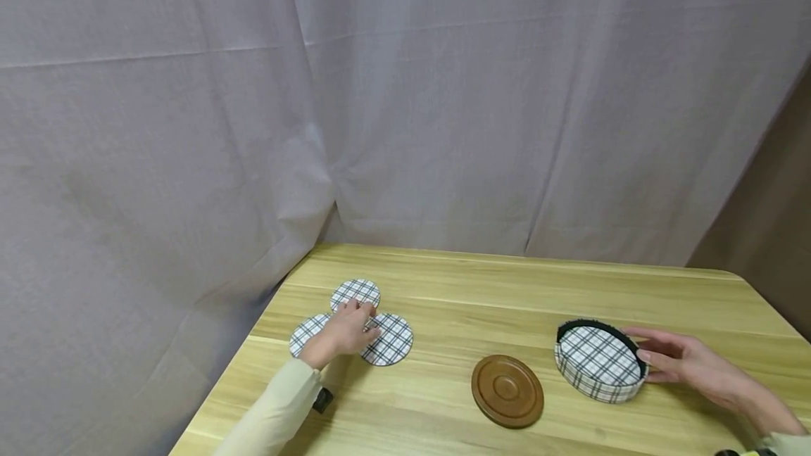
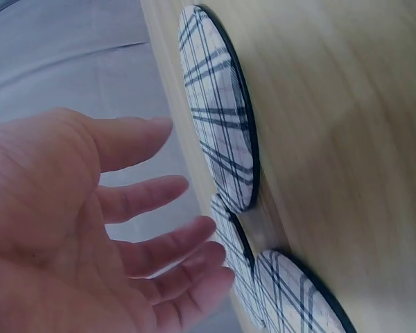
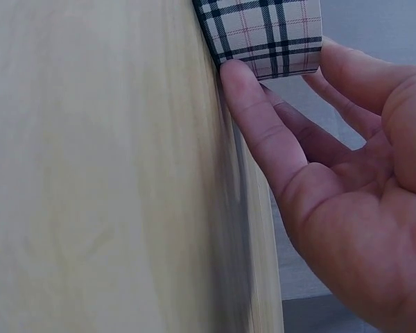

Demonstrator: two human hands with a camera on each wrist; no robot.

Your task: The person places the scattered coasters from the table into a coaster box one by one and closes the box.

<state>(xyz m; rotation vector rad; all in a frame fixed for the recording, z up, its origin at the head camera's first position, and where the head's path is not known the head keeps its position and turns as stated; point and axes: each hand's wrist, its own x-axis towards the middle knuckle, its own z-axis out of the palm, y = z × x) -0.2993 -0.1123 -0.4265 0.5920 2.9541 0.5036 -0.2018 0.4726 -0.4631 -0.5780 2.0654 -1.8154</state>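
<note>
The left hand (image 1: pixel 345 329), fingers apart, hovers over three plaid coasters (image 1: pixel 393 345), lower frame left of centre; the right hand (image 1: pixel 690 366) pinches a round plaid holder (image 1: pixel 592 387), lower right.

backdrop: creased grey curtain (image 1: pixel 443 104) | right edge: dark brown surface (image 1: pixel 767 231) | furniture: light wood-grain table (image 1: pixel 456 301)

The head camera looks forward and down from farther off, over the table (image 1: pixel 443 294) to the curtain (image 1: pixel 443 125). The left wrist camera, close, low and tipped sideways, looks past the left hand (image 2: pixel 76 229) at 3 plaid discs (image 2: pixel 218 104), which the head view shows from above. The right wrist camera, also close, faces the right hand (image 3: pixel 360 215) and the side of the plaid box (image 3: pixel 270 35), shared with the head view.
</note>
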